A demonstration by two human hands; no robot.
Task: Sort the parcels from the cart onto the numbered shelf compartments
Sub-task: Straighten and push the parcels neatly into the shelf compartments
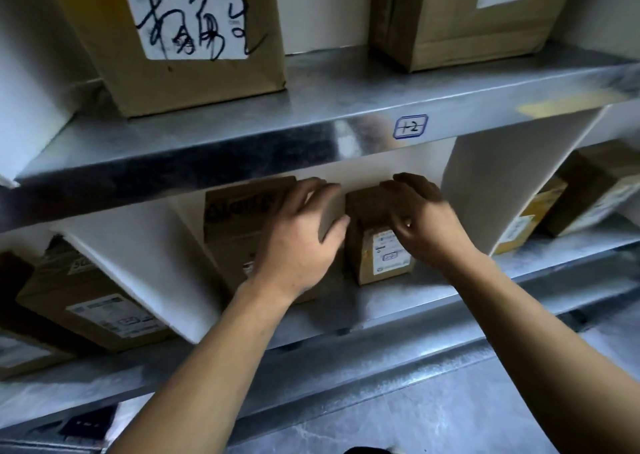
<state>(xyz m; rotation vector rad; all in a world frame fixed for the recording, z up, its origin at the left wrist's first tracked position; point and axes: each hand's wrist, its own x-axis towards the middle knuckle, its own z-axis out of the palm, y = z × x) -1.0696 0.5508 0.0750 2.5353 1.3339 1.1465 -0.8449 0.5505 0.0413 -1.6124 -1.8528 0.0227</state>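
My right hand (422,218) holds the small brown cardboard box (377,256) on the grey metal shelf (398,301). My left hand (301,235) grips the bigger brown cardboard box (239,211) just beside it.

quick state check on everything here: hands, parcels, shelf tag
small parcel, upright on the lower shelf, label facing out
large box, standing beside it, same compartment
left hand, gripping the large box's corner
right hand, curled over the small parcel's top
shelf tag, stuck on the upper shelf edge, reads 1-2
scribbled box, upright on the upper shelf
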